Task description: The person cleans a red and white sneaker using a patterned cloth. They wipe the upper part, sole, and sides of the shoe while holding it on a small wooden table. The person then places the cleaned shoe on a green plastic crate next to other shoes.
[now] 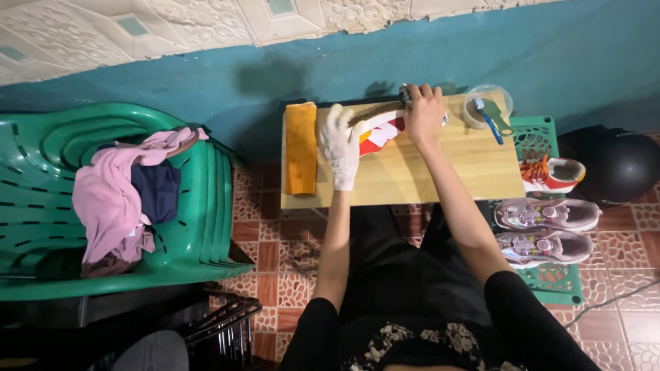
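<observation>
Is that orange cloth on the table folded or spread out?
Folded: the orange cloth lies as a narrow, thick strip along the table's left edge.

I see a matt, pale wood worktop [474,165] and a thin white rubbery glove on my left hand [340,141]. The stacked green chairs [199,206] look like glossy plastic, with soft pink cloth [110,199] on them.

Dim indoor light | soft shadows on wall [275,82] | wide-angle edge bending

Both arms reach forward, nearly straight, black sleeves pushed up to the elbows; the left hand [339,143] wears a white glove, fingers curled and pressing down; the right hand [425,115] is bare, closed in a fist.
</observation>
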